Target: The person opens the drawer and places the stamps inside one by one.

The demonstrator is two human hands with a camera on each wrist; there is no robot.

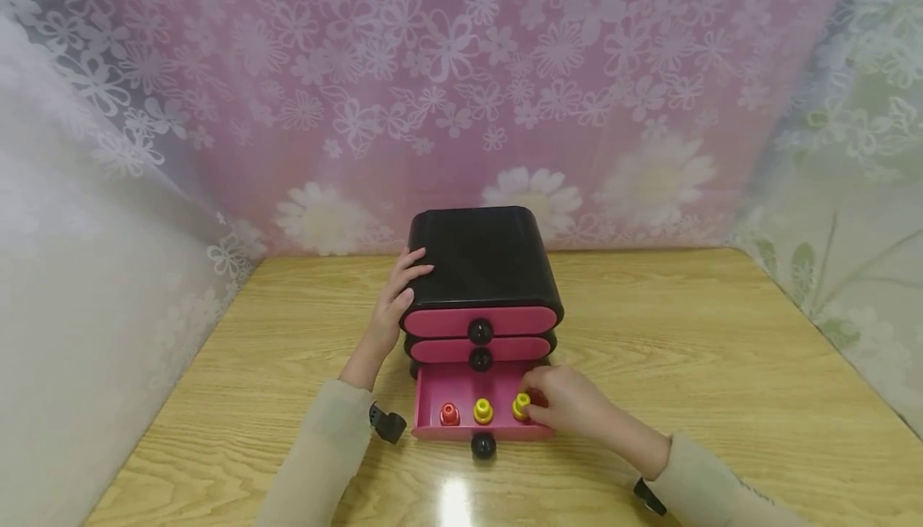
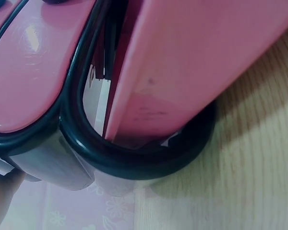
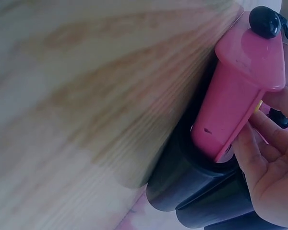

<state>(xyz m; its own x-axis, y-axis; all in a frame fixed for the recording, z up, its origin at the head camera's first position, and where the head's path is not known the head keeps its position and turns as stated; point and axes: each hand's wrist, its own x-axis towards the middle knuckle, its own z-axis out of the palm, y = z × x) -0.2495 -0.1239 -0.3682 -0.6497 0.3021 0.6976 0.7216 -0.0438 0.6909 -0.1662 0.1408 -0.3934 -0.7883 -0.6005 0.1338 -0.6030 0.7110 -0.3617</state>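
A black chest (image 1: 481, 264) with three pink drawers is stood near the middle of a wooden table (image 1: 721, 351), close to the flowered curtain (image 1: 461, 70) behind it. The left hand (image 1: 401, 296) is laid against the chest's left side, fingers fairly straight and thumb along the front edge, clamped on nothing. The top two drawers are shut, each with a black knob. The bottom drawer (image 1: 477, 411) is pulled out toward the table's near edge, and three small pegs are stood upright in it in a row: a red peg (image 1: 449, 413) at the left, a yellow peg (image 1: 482, 410) in the middle, and a second yellow peg (image 1: 521, 406) at the right. The right-hand peg is pinched by the fingers of the right hand (image 1: 570, 404), which is reached into the drawer's right end. In the left wrist view the open drawer's pink side (image 2: 192, 72) is seen jutting from the chest's black frame. Bare tabletop is left on both sides of the chest, wider on the right; a narrower strip is left between the drawer's knob (image 1: 483, 446) and the near edge.
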